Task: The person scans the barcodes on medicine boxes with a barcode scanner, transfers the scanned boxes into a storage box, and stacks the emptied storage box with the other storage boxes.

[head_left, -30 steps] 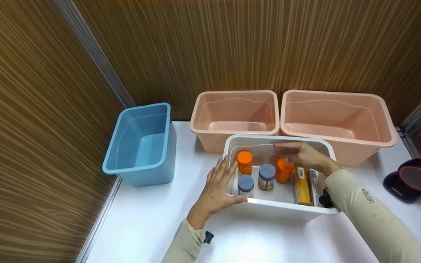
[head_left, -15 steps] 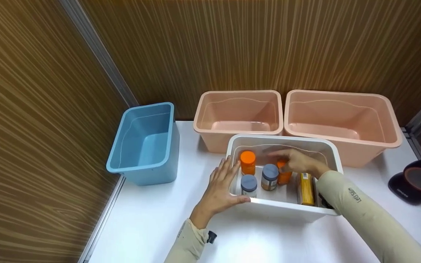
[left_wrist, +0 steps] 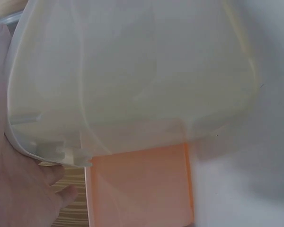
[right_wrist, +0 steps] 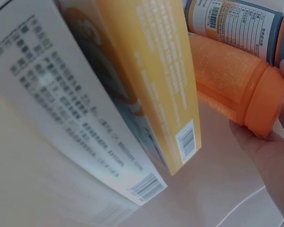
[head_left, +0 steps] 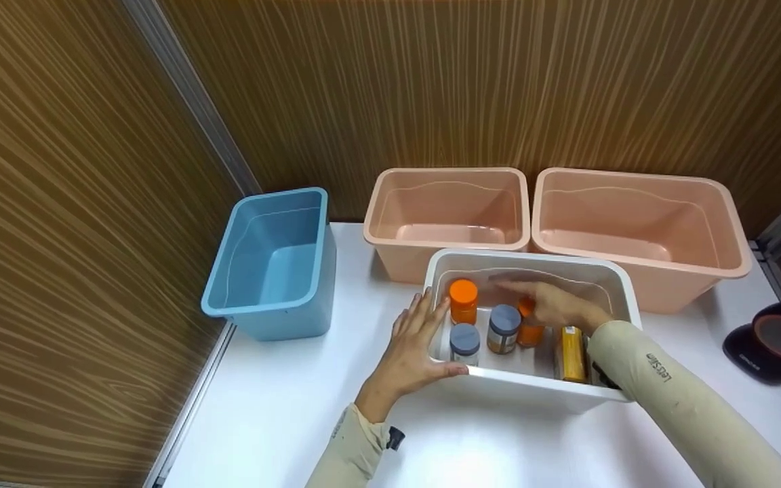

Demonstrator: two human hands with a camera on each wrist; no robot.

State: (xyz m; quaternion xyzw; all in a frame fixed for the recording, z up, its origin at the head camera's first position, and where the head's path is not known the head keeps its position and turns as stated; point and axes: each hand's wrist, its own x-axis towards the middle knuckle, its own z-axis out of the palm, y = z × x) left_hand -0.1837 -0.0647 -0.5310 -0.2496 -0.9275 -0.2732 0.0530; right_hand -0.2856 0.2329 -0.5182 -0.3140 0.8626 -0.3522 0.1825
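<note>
Left hand (head_left: 409, 359) on white bin (head_left: 533, 381), right hand (head_left: 556, 305) on orange bottle (head_left: 531, 335)
Its fingers lie spread along the bin's left rim; beside a grey-lidded jar (head_left: 503, 322), the bottle stands inside, under the right hand, its cap pinched between thumb and fingers, a yellow box (head_left: 572, 356) farther right

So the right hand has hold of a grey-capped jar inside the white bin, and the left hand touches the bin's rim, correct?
Not quite: the right hand has hold of an orange bottle, as the right wrist view shows. The rest stands.
</note>
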